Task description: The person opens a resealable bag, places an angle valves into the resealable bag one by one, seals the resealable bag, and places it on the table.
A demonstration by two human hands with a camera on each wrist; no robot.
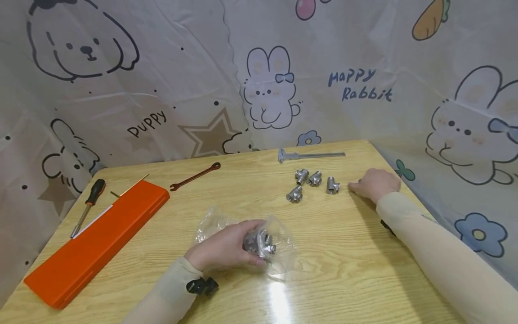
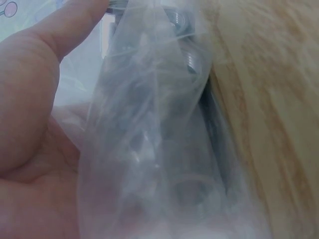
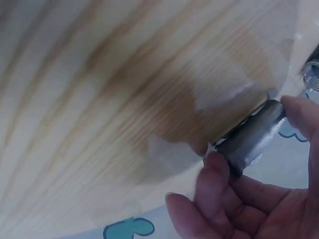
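Note:
My left hand (image 1: 226, 245) grips a clear plastic bag (image 1: 285, 236) with metal pipe fittings (image 1: 268, 246) bunched inside, low over the front middle of the table. Close up in the left wrist view, the bag (image 2: 144, 129) fills the space beside the thumb. At the table's right side, my right hand (image 1: 380, 183) pinches a metal pipe fitting (image 3: 254, 137) between thumb and fingers, close over the wood; the head view hides it behind the hand. Just left of this hand stands a tee fitting (image 1: 333, 185), with several similar tees (image 1: 314, 178) grouped beside it.
A vernier caliper (image 1: 311, 155) lies near the back edge. Farther left are a copper-coloured combination wrench (image 1: 195, 177), a long orange case (image 1: 105, 238) and a black-handled driver (image 1: 89, 207). Behind the table (image 1: 226, 189) hangs a printed cloth (image 1: 170, 81).

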